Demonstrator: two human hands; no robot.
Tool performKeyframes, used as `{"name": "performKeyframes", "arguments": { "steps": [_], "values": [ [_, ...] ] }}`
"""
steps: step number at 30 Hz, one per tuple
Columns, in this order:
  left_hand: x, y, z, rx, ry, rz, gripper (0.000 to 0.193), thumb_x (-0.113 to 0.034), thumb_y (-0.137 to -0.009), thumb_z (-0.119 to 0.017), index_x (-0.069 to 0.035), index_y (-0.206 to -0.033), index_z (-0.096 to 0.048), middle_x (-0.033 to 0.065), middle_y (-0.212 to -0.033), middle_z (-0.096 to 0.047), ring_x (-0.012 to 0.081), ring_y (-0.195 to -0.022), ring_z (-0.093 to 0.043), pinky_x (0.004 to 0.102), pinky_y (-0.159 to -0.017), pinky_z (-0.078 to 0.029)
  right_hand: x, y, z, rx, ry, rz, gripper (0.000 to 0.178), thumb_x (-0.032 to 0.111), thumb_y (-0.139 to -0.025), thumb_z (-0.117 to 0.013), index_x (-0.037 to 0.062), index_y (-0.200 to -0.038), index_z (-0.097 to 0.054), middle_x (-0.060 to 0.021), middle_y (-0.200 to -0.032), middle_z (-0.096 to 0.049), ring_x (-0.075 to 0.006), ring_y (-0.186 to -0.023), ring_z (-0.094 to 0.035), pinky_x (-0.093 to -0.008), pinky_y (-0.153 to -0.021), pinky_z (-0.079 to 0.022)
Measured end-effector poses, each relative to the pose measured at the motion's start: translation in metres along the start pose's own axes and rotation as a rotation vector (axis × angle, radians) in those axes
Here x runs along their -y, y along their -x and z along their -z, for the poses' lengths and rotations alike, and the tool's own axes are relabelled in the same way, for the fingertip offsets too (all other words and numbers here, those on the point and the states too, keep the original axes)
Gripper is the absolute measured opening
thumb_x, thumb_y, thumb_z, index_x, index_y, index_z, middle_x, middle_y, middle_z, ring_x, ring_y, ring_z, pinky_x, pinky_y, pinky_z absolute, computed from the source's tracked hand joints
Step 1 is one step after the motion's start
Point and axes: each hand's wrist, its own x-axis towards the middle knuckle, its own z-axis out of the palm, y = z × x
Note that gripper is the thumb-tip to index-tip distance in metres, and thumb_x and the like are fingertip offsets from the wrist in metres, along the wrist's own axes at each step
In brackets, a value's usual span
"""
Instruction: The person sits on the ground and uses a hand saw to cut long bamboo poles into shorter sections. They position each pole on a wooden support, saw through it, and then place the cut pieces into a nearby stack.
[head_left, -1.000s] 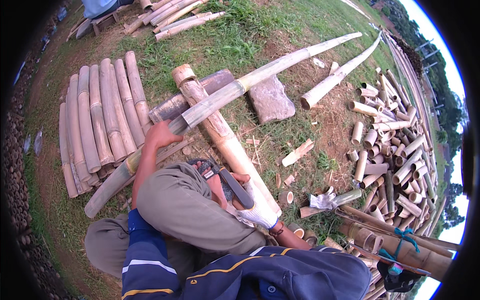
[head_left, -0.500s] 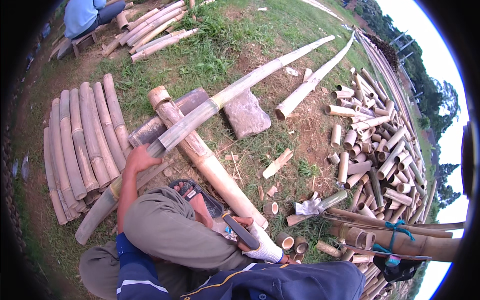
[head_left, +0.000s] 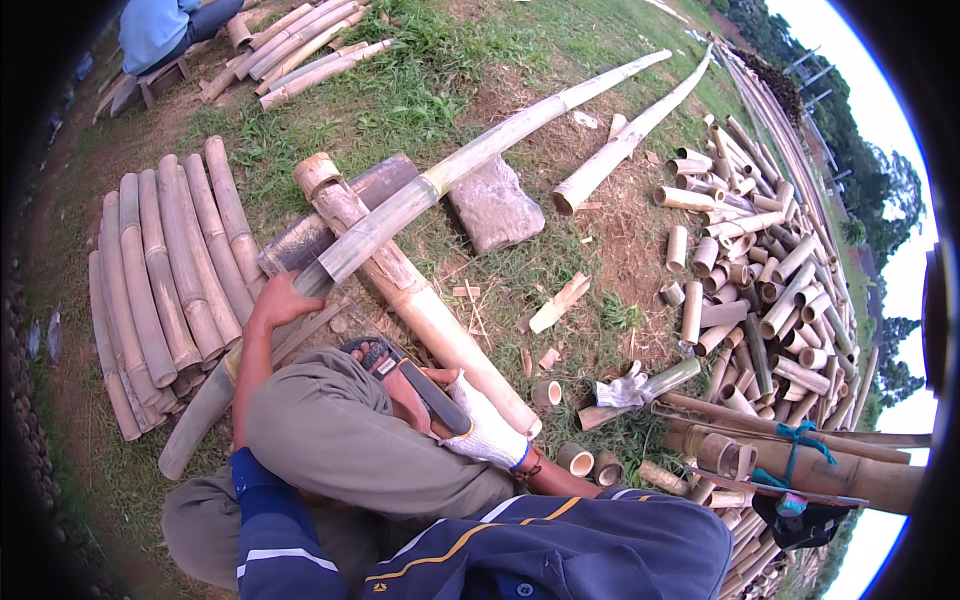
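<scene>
A long pale-green bamboo pole (head_left: 490, 150) slants from far right to near left, across a thicker bamboo log (head_left: 440, 325). My bare left hand (head_left: 283, 302) grips the pole just left of that crossing. In a white knitted glove, my right hand (head_left: 490, 425) is closed round the dark handle of a handsaw (head_left: 435, 400), beside my sandalled foot. The saw's thin blade is blurred and hard to make out; it points toward the pole near my left hand, where a straight line crosses the pole's surface.
A dark log (head_left: 375, 185) and a flat stone (head_left: 497, 207) lie under the pole. Cut bamboo lengths (head_left: 170, 270) are stacked at left. Short pieces (head_left: 770, 270) are heaped at right, near a loose glove (head_left: 622, 388). Another person (head_left: 155, 35) sits at far left.
My right hand and the saw have moved forward and to the left, toward the pole. My left hand stays on the pole. The view has shifted slightly.
</scene>
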Motion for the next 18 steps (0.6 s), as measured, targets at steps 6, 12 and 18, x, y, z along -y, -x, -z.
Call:
{"name": "performKeyframes", "arguments": {
  "steps": [6,12,18],
  "values": [
    [-0.013,0.008,-0.010,-0.020,-0.006,0.038,0.076,-0.048,-0.065,-0.088,0.003,-0.121,-0.077,0.0268,-0.111,-0.080,0.0418,-0.105,-0.077,0.0468,-0.095,-0.059,0.011,0.056,0.022,-0.021,0.066,-0.005,0.068,0.006,-0.087,-0.072,0.0006,-0.152,-0.051,-0.0150,-0.128,-0.068,-0.0242,-0.114,-0.068,-0.0352,-0.102,-0.054],
    [-0.015,0.005,-0.011,-0.102,-0.089,0.044,0.082,-0.054,-0.065,-0.086,0.001,-0.126,-0.076,0.0286,-0.119,-0.078,0.0428,-0.112,-0.075,0.0484,-0.100,-0.059,0.025,-0.142,-0.029,-0.048,-0.044,0.102,0.057,0.015,-0.093,-0.072,0.0074,-0.145,-0.052,-0.0145,-0.105,-0.067,-0.0296,-0.093,-0.070,-0.0403,-0.085,-0.056],
    [0.012,-0.002,-0.006,-0.051,-0.097,0.001,0.089,-0.059,-0.064,-0.084,0.001,-0.128,-0.076,0.0298,-0.125,-0.076,0.0421,-0.118,-0.073,0.0471,-0.105,-0.057,-0.017,-0.020,-0.008,-0.039,0.077,0.046,0.060,0.004,-0.093,-0.070,0.0041,-0.150,-0.051,-0.0135,-0.122,-0.068,-0.0178,-0.096,-0.064,-0.0349,-0.088,-0.056]
  ]
}}
